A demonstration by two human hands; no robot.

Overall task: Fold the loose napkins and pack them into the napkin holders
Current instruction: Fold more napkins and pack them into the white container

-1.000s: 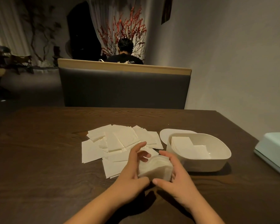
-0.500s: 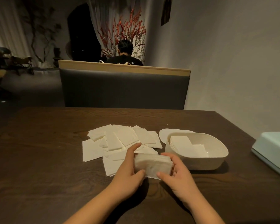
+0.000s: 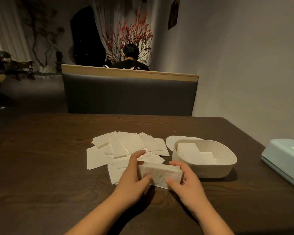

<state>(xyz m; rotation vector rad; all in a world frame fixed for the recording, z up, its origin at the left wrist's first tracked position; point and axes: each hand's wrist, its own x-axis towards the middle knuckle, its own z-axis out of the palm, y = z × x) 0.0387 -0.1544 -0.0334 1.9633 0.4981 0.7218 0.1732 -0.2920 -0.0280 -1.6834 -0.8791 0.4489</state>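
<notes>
A stack of folded white napkins [image 3: 160,173] lies on the dark wooden table [image 3: 41,167] between my hands. My left hand [image 3: 134,177] grips its left end, thumb in front and fingers behind. My right hand [image 3: 185,182] grips its right end the same way. Behind the stack, several loose white napkins [image 3: 122,150] lie spread in a pile. To the right stands a white oval napkin holder [image 3: 227,168], open on top, with folded napkins [image 3: 192,150] lying inside it.
The holder's white lid [image 3: 171,140] lies flat behind it. A pale blue box [image 3: 285,158] sits at the table's right edge. A dark padded bench back [image 3: 129,95] stands beyond the table, with a person seated behind it. A wall runs along the right.
The napkin stack has gone from standing up and bowed between my hands to lying lower and flatter on the table. Both hands keep hold of its ends.
</notes>
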